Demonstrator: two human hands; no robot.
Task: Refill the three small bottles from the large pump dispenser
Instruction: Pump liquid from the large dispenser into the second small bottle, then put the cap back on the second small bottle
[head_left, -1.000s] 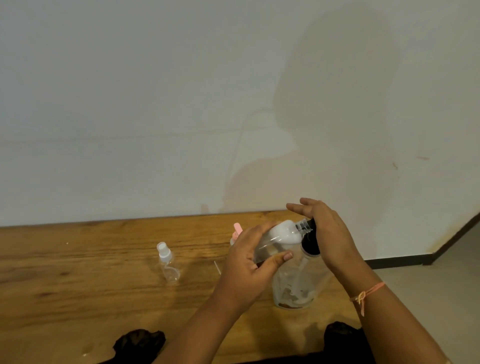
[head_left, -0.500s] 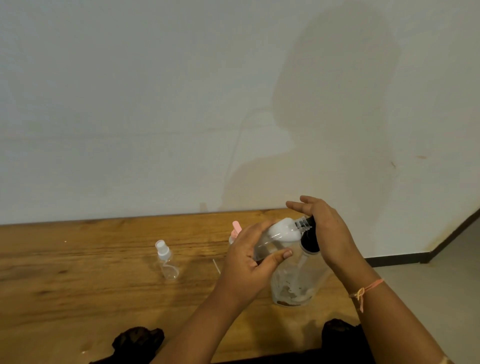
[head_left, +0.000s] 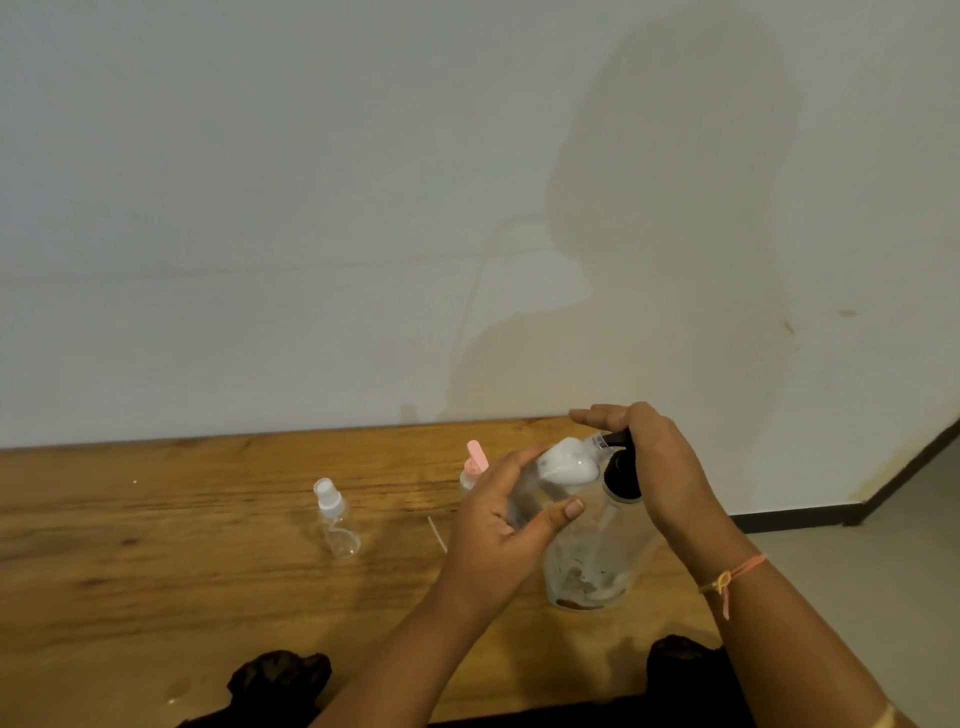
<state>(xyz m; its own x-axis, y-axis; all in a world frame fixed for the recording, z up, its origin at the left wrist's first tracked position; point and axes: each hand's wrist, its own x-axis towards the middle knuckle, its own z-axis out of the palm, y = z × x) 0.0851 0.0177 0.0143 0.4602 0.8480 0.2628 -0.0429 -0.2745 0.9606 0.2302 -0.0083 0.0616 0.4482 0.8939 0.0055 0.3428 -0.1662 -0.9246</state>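
We see the large pump dispenser (head_left: 597, 561) standing upright near the right edge of the wooden table (head_left: 156, 597), about midway between its far and near edges. It is clear, with a little residue at the bottom and a black pump head (head_left: 621, 470) on top. The right hand (head_left: 660, 467) lies over that pump head with its fingers stretched out fairly straight towards the left and its palm on the pump.

The left hand (head_left: 498, 525) grips a small clear bottle (head_left: 563, 467), thumb on the near side and fingers curled round the far side. We find this bottle tilted, with its uncapped threaded neck raised up and to the right, right at the pump. White stuff sits in the upper part of it.

Just behind the left hand stands a second small bottle with a pink cap (head_left: 475, 465) flipped open, mostly hidden. Farther left, well apart from the hands, a small spray bottle (head_left: 337, 519) with a white cap stands upright. A thin white tube (head_left: 437, 535) lies on the wood beside the left hand.

An orange string bracelet (head_left: 730, 574) circles the right wrist. Dark cloth (head_left: 280, 675) shows at the near edge of the table, and a pale wall (head_left: 311, 208) rises behind the far edge.
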